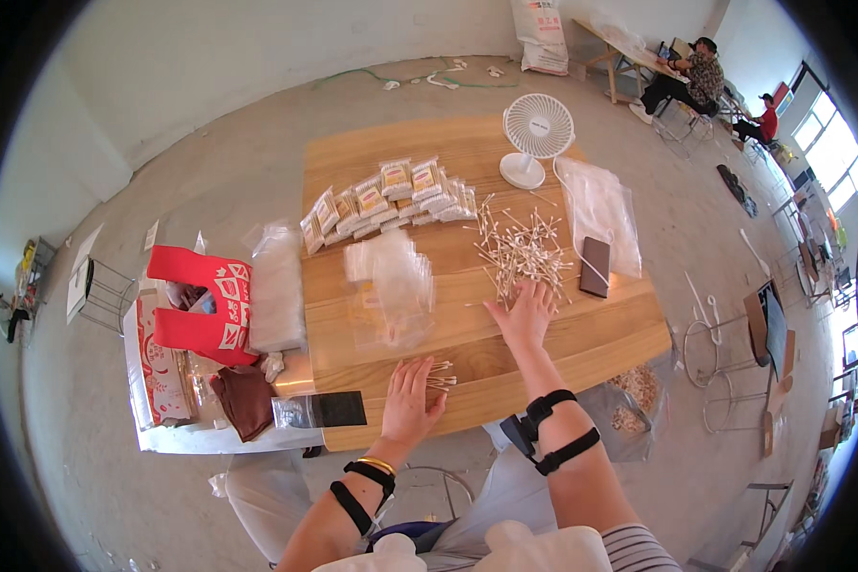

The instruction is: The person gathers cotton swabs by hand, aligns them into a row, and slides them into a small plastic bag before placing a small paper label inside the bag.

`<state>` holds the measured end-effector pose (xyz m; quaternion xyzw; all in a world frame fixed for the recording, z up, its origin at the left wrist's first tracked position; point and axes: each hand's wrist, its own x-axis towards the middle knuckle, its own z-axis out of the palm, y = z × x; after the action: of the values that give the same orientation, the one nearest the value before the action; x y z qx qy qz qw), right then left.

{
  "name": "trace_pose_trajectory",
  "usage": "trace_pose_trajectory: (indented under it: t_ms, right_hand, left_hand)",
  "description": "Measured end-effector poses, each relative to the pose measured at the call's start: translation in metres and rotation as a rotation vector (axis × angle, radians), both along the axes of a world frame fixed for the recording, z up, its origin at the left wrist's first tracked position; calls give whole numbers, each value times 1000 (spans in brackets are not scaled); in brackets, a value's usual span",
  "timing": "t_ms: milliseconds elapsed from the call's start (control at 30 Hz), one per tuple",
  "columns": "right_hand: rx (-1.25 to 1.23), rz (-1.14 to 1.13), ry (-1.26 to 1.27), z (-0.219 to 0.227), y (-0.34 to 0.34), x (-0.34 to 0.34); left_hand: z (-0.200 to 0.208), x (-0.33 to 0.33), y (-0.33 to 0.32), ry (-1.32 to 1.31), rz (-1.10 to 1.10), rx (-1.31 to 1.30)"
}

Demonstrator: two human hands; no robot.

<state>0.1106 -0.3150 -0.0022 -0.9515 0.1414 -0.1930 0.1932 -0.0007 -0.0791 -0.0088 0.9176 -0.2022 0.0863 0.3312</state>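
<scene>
A loose pile of cotton swabs lies on the right part of the wooden table. My right hand reaches its near edge, fingertips among the swabs and thumb spread to the left. Near the table's front edge, my left hand rests with fingers stretched out beside a small bunch of swabs; its fingers partly cover their left ends. Between the hands and the back lie thin clear plastic bags. Behind them, filled packets of swabs are stacked in a row.
A white fan stands at the back right, near a clear plastic bag and a dark phone-like slab. On the left, a red bag, a stack of clear bags and a brown cloth crowd a lower surface. Other people sit far right.
</scene>
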Motion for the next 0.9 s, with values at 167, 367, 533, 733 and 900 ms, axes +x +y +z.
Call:
trace_pose_trajectory:
  t_ms: [167, 367, 533, 733, 900]
  right_hand:
    - [-6, -120, 72, -1, 7, 16]
    - [-74, -130, 28, -13, -10, 16]
    - [-15, -60, 32, -4, -6, 6]
    - [-95, 137, 131, 25, 18, 14]
    - [-167, 172, -111, -28, -43, 15]
  left_hand:
    - [1, 0, 1, 18, 8, 12]
    - [3, 2, -3, 32, 4, 18]
    - [1, 4, 1, 16, 12, 5]
    - [-11, 0, 14, 47, 6, -4]
    - [-23, -1, -17, -37, 11, -94]
